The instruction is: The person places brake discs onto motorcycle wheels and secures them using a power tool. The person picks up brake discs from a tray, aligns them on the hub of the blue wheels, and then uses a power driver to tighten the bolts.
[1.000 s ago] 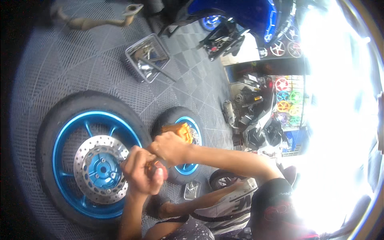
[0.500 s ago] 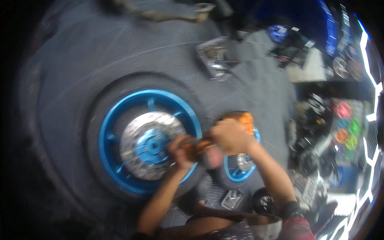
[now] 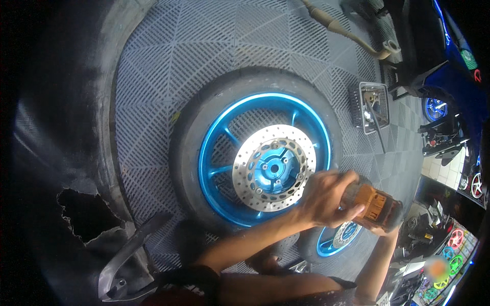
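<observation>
I hold an orange-and-black cordless power tool (image 3: 376,205) in front of me, just right of the large wheel. My left hand (image 3: 329,199) is closed round its near-left end, with the thumb lying along the body. Behind the tool's lower right side is my right hand (image 3: 387,235), gripping it; most of those fingers are hidden. Left of the tool lies a big motorcycle wheel with a black tyre (image 3: 191,153), a bright blue rim and a drilled silver brake disc (image 3: 247,148). A smaller blue wheel (image 3: 329,247) lies partly under my forearms.
A grey basket (image 3: 361,122) with metal parts stands beyond the wheel on the ribbed tile floor (image 3: 204,30). An exhaust pipe (image 3: 339,30) lies farther back. A torn black cover (image 3: 56,153) occupies the left. Coloured toy-like wheels (image 3: 456,239) hang at the right.
The view has swung, so the large wheel sits farther right and higher. Both hands and the power tool have shifted right in the picture, and the tool has turned. Both hands still hold it.
</observation>
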`<state>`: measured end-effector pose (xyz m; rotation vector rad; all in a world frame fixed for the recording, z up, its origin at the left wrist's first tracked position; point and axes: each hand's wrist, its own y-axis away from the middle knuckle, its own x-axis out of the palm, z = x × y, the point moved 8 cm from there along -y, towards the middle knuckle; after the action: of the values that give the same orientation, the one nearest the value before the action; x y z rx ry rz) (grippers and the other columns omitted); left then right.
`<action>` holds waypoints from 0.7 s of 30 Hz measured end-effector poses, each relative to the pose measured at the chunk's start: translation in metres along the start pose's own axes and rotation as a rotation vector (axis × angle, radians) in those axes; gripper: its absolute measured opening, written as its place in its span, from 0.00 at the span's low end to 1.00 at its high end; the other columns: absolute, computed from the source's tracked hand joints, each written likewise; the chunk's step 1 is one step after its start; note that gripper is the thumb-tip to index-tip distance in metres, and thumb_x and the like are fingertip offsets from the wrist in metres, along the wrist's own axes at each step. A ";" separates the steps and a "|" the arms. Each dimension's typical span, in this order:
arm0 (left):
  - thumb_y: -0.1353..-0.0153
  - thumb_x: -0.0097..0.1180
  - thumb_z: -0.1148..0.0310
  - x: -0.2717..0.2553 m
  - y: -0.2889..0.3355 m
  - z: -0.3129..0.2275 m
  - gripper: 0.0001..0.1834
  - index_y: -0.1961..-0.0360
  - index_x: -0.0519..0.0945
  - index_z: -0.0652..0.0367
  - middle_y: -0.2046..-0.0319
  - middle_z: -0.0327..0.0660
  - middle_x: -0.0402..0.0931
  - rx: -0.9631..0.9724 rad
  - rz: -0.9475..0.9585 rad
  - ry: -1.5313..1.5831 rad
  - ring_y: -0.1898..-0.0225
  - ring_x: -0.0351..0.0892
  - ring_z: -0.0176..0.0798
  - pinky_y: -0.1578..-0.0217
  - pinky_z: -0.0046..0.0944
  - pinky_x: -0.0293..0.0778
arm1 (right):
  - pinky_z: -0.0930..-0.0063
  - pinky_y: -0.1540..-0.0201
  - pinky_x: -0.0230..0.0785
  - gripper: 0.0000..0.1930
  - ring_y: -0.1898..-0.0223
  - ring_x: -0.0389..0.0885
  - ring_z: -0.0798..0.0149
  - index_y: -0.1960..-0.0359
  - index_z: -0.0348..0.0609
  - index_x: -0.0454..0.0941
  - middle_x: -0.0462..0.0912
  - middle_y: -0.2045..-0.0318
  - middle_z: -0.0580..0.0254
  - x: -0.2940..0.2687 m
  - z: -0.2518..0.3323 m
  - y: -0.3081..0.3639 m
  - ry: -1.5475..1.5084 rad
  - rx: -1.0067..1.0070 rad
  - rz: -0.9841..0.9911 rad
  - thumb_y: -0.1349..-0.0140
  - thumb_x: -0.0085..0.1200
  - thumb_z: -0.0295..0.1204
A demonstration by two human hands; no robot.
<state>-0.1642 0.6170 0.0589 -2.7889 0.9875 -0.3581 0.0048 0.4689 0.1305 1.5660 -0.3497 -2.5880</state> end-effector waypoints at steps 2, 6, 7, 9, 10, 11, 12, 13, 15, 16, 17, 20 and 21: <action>0.43 0.57 0.40 -0.031 -0.005 -0.015 0.30 0.60 0.79 0.61 0.73 0.49 0.79 0.067 -0.083 -0.049 0.73 0.77 0.54 0.69 0.52 0.72 | 0.58 0.49 0.76 0.41 0.51 0.83 0.52 0.40 0.36 0.71 0.82 0.48 0.54 0.021 0.013 0.006 -0.087 -0.018 -0.056 0.52 0.76 0.44; 0.43 0.59 0.46 -0.055 -0.008 0.010 0.25 0.63 0.79 0.61 0.74 0.49 0.78 0.026 -0.105 -0.148 0.72 0.75 0.53 0.67 0.50 0.71 | 0.60 0.45 0.76 0.25 0.47 0.82 0.56 0.45 0.45 0.79 0.83 0.48 0.58 0.076 0.014 -0.021 -0.444 0.173 0.018 0.45 0.70 0.35; 0.42 0.59 0.46 -0.057 -0.009 0.020 0.25 0.64 0.79 0.61 0.75 0.49 0.78 -0.003 -0.079 -0.170 0.72 0.75 0.53 0.67 0.51 0.71 | 0.61 0.46 0.76 0.21 0.49 0.83 0.57 0.47 0.45 0.82 0.85 0.51 0.59 0.088 0.025 -0.040 -0.394 0.232 0.111 0.43 0.68 0.32; 0.42 0.59 0.45 -0.066 -0.008 0.031 0.25 0.65 0.78 0.62 0.75 0.50 0.78 -0.035 -0.065 -0.204 0.72 0.74 0.53 0.68 0.52 0.70 | 0.63 0.50 0.77 0.12 0.54 0.86 0.60 0.52 0.46 0.86 0.87 0.56 0.61 0.103 0.045 -0.067 -0.282 0.260 0.239 0.38 0.63 0.28; 0.42 0.59 0.45 -0.070 -0.007 0.032 0.25 0.65 0.78 0.62 0.75 0.50 0.78 -0.041 -0.073 -0.203 0.72 0.74 0.53 0.68 0.52 0.70 | 0.63 0.50 0.77 0.12 0.54 0.86 0.59 0.53 0.47 0.86 0.87 0.56 0.61 0.105 0.045 -0.070 -0.259 0.260 0.259 0.39 0.63 0.27; 0.42 0.59 0.45 -0.073 -0.006 0.033 0.26 0.65 0.78 0.62 0.76 0.51 0.79 -0.039 -0.090 -0.199 0.72 0.75 0.54 0.68 0.52 0.70 | 0.63 0.51 0.78 0.12 0.55 0.86 0.59 0.53 0.47 0.87 0.87 0.56 0.62 0.109 0.045 -0.071 -0.239 0.260 0.278 0.39 0.63 0.27; 0.42 0.59 0.45 -0.076 -0.007 0.032 0.26 0.65 0.78 0.63 0.76 0.51 0.79 -0.034 -0.110 -0.189 0.72 0.75 0.54 0.68 0.52 0.71 | 0.63 0.52 0.78 0.14 0.56 0.86 0.58 0.53 0.49 0.87 0.87 0.57 0.62 0.106 0.051 -0.072 -0.068 0.094 0.285 0.42 0.62 0.26; 0.42 0.59 0.45 -0.076 -0.011 0.032 0.27 0.66 0.78 0.64 0.76 0.53 0.79 -0.062 -0.086 -0.193 0.72 0.75 0.54 0.68 0.53 0.71 | 0.63 0.52 0.78 0.17 0.56 0.87 0.57 0.52 0.51 0.87 0.87 0.57 0.62 0.106 0.056 -0.070 0.102 -0.074 0.289 0.44 0.61 0.25; 0.42 0.59 0.45 -0.074 -0.016 0.038 0.27 0.67 0.78 0.64 0.76 0.53 0.79 -0.072 -0.089 -0.181 0.72 0.75 0.54 0.68 0.52 0.71 | 0.62 0.51 0.78 0.18 0.56 0.86 0.58 0.52 0.53 0.87 0.87 0.57 0.63 0.111 0.040 -0.060 0.103 0.008 0.265 0.46 0.61 0.26; 0.42 0.59 0.44 -0.074 -0.018 0.042 0.28 0.67 0.79 0.64 0.76 0.53 0.79 -0.081 -0.081 -0.177 0.72 0.75 0.54 0.68 0.52 0.71 | 0.61 0.49 0.77 0.19 0.54 0.85 0.58 0.52 0.54 0.87 0.87 0.57 0.64 0.110 0.036 -0.057 0.191 -0.010 0.296 0.47 0.60 0.27; 0.41 0.57 0.43 -0.075 -0.017 0.044 0.29 0.68 0.78 0.65 0.77 0.53 0.78 -0.074 -0.082 -0.159 0.72 0.74 0.54 0.68 0.52 0.71 | 0.60 0.47 0.76 0.19 0.52 0.85 0.58 0.52 0.56 0.87 0.87 0.56 0.65 0.110 0.032 -0.056 0.278 -0.035 0.328 0.47 0.60 0.28; 0.41 0.56 0.41 -0.084 -0.011 0.046 0.30 0.68 0.77 0.64 0.79 0.51 0.76 -0.063 -0.132 -0.116 0.72 0.74 0.54 0.69 0.52 0.71 | 0.60 0.45 0.74 0.19 0.50 0.84 0.58 0.50 0.55 0.86 0.86 0.55 0.65 0.108 0.052 -0.065 0.615 -0.227 0.392 0.46 0.60 0.28; 0.41 0.55 0.44 -0.083 -0.009 0.048 0.28 0.64 0.78 0.64 0.72 0.53 0.77 -0.115 -0.082 -0.073 0.66 0.75 0.54 0.63 0.53 0.71 | 0.59 0.45 0.74 0.21 0.49 0.83 0.58 0.49 0.51 0.85 0.86 0.54 0.65 0.097 0.061 -0.078 0.458 -0.221 0.413 0.47 0.62 0.31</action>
<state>-0.2079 0.6800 0.0011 -2.9286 0.9076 -0.2138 -0.0917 0.5339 0.0554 1.7224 -0.2920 -1.8346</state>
